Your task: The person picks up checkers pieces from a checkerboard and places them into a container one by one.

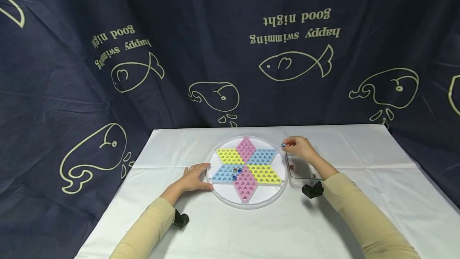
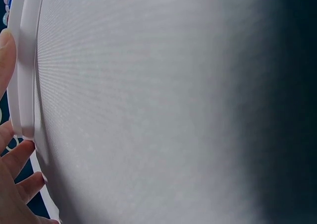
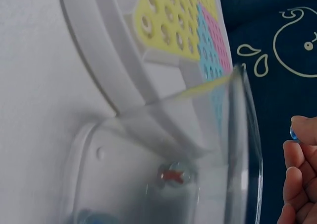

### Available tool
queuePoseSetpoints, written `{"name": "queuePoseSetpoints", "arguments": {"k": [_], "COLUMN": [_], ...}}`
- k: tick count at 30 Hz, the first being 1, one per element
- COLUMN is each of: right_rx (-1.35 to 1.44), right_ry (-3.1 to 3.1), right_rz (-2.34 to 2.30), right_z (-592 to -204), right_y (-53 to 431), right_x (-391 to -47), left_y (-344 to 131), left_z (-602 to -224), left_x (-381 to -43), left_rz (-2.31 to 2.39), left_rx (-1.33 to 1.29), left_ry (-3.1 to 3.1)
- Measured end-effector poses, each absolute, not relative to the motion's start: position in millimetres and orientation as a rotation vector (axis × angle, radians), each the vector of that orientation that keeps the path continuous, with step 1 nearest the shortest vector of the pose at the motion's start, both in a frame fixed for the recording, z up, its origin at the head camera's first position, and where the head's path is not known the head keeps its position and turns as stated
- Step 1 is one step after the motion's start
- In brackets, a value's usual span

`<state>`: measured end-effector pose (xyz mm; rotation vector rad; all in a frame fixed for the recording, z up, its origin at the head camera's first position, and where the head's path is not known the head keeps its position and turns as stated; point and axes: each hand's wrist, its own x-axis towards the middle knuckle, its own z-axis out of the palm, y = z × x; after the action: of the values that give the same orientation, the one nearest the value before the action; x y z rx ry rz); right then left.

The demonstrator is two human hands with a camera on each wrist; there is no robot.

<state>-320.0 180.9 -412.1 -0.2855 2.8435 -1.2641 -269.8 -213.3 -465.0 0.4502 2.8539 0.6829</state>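
A round white Chinese checkers board (image 1: 224,192) with a pink, yellow and blue star lies on the table. Three marbles (image 1: 234,178) sit in its holes near the star's centre. My left hand (image 1: 194,178) rests against the board's left rim, fingers spread; in the left wrist view its thumb (image 2: 6,55) lies at the rim. Between thumb and fingertips my right hand (image 1: 299,148) pinches a blue marble (image 3: 293,133), held above the far end of a clear plastic box (image 1: 302,181). Inside that box lie a marble with a red swirl (image 3: 173,174) and a bluish one (image 3: 94,217).
The box stands just right of the board, its clear walls rising from the table. White cloth (image 1: 230,235) covers the table. Behind its far edge hangs a dark blue curtain (image 1: 230,51) with fish and whale drawings. A black wrist device (image 1: 312,190) sits under the right sleeve.
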Motion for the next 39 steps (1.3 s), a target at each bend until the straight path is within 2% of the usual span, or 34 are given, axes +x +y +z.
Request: {"name": "queuePoseSetpoints", "arguments": {"k": [24,39], "right_rx": [-0.253,-0.251], "right_ry": [2.890,2.870], "right_rz": [-1.196,-1.220], "right_z": [-421,-418], "right_y": [224,222], "right_x": [-309,-308], "left_y": [-213,-213], "left_z": [-465,-464], "left_x": [-270,-270], "left_rz": [0.674,0.676], "left_rx": [0.440,0.434], "left_ry": [2.850,2.847]}}
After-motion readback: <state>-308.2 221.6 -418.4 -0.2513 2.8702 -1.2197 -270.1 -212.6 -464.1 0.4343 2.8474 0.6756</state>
